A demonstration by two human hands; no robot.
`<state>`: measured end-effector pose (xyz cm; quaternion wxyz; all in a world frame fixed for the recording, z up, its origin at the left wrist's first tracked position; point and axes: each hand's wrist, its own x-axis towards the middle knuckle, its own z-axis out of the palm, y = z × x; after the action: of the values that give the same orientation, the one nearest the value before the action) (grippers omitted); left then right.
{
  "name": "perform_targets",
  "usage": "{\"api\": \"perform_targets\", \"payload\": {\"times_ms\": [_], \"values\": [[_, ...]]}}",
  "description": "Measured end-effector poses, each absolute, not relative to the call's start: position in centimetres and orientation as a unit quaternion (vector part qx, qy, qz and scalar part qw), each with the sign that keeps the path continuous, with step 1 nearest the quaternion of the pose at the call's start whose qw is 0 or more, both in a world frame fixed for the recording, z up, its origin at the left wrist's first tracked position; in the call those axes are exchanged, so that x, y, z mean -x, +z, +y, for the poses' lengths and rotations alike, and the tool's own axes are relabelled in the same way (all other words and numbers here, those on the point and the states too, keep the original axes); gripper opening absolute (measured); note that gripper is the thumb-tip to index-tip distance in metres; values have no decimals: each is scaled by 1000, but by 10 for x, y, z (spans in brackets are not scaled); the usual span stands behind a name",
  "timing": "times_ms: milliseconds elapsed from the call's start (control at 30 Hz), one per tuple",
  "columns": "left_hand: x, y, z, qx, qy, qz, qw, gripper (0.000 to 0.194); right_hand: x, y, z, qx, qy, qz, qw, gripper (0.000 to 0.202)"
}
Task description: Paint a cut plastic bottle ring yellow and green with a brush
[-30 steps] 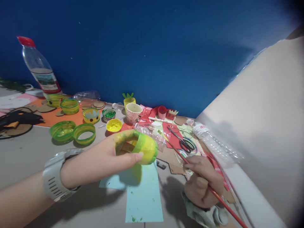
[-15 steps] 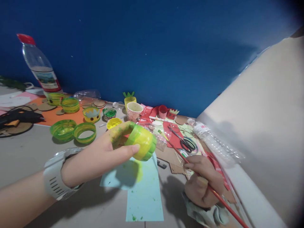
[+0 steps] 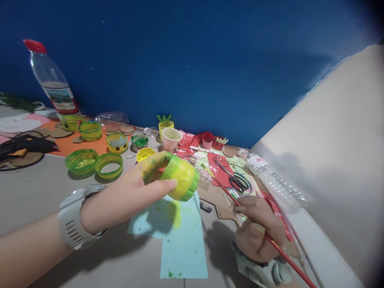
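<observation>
Tool, black and corded (image 3: 28,143), lies alone at the far left, followed by one standing red-capped bottle (image 3: 61,98), four green-and-yellow rings or bowls (image 3: 81,170) and one yellow crowned cup (image 3: 117,146). Next come two paint pots, a green pot (image 3: 140,148) and a yellow pot (image 3: 139,159). The left hand (image 3: 135,188) has its grip clamped on one yellow-and-green cup (image 3: 182,178), tilted above light-blue paper (image 3: 184,252). Beyond stand one leaf-topped cup (image 3: 166,125) and one patterned cup (image 3: 171,146); further right, two red cups (image 3: 207,141), one pair of scissors (image 3: 237,182) and one clear bottle (image 3: 273,182) lying down. The right hand (image 3: 261,230) has its grip closed around one red-handled brush (image 3: 223,187), its tip near the held cup. The grey bench (image 3: 36,200) carries coloured paper and cardboard; a blue wall (image 3: 180,60) rises behind, a white surface (image 3: 345,140) slopes at right. The left fingertips are partly hidden by the cup; the black tool is cut off at the left edge, the brush at the bottom; clear plastic (image 3: 207,182) mid-bench is hard to make out.
</observation>
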<state>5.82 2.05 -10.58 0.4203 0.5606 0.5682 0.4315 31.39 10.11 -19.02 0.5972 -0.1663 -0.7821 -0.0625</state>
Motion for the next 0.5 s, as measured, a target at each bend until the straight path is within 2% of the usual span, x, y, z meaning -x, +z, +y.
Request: {"api": "perform_targets", "payload": {"times_ms": [233, 500], "values": [[-59, -105, 21, -564, 440, 543, 440, 33, -309, -184, 101, 150, -80, -765, 621, 24], [-59, -107, 17, -547, 453, 569, 415, 47, -314, -190, 101, 174, -62, -778, 601, 26]]}}
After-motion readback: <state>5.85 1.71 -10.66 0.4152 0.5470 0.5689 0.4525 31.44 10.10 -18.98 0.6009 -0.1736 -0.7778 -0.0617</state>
